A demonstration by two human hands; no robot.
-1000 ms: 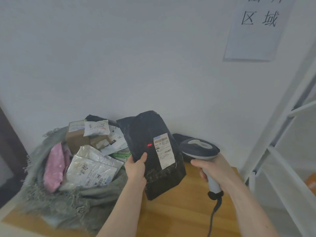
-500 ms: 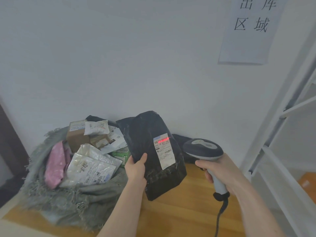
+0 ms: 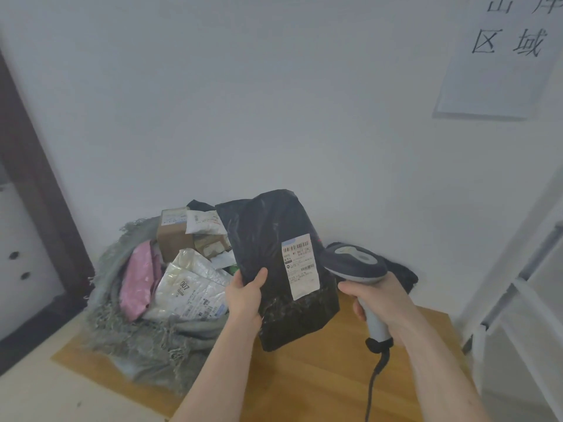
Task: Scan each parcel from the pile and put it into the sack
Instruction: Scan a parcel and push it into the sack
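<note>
My left hand (image 3: pixel 245 295) grips the left edge of a black plastic parcel (image 3: pixel 268 248), held upright over the wooden table (image 3: pixel 320 379). Its white barcode label (image 3: pixel 300 264) faces me. My right hand (image 3: pixel 377 295) grips the handle of a grey barcode scanner (image 3: pixel 355 263), whose head sits just right of the label. To the left, a grey woven sack (image 3: pixel 137 336) lies open with several parcels in it: a white bag (image 3: pixel 192 287), a pink bag (image 3: pixel 138 281), a brown box (image 3: pixel 173 236). Another black parcel (image 3: pixel 402 274) lies behind the scanner.
A white wall stands close behind the table, with a paper sign (image 3: pixel 499 56) at upper right. A white metal rack (image 3: pixel 524 284) borders the table on the right. A dark door frame (image 3: pixel 36 184) runs down the left. The scanner cable (image 3: pixel 373 382) hangs toward me.
The red scan light moved from the black plastic onto the barcode, and now no red line shows on the label. The scanner head has come closer to the parcel's right edge.
</note>
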